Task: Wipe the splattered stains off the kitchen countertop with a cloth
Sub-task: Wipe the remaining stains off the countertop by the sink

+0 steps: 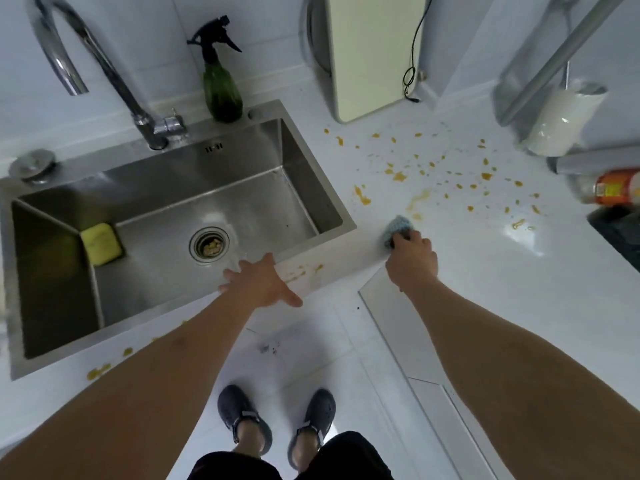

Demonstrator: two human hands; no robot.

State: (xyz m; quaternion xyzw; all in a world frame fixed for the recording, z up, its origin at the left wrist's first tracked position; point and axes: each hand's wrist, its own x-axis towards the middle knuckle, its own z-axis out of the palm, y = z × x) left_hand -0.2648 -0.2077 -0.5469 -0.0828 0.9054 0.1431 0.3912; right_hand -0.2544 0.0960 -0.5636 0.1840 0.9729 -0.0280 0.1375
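**Figure: Cloth held at the near edge of the stained counter**

My right hand was curled around a small blue cloth, pressing it onto the white counter just to the right of the sink's front corner. The cloth lay at the near edge of a field of yellow-orange stains, which spread across the counter from the sink's right rim toward the far right. One smeared streak lay just beyond the cloth.

My left hand was open, fingers spread and straight, its palm resting on the sink's front rim. More stains marked that rim just right of this hand, and others lay on the counter edge at the lower left, beside my left forearm.

Inside the steel sink, a yellow sponge lay against the left inner step, and residue sat in the drain. A tap rose behind the basin, with a green spray bottle standing on the back rim. A cream-coloured board leaned at the back wall, with a black cable beside it. A white roll hung at the far right, above an orange-labelled bottle. My feet, in dark clogs, stood on the white floor.
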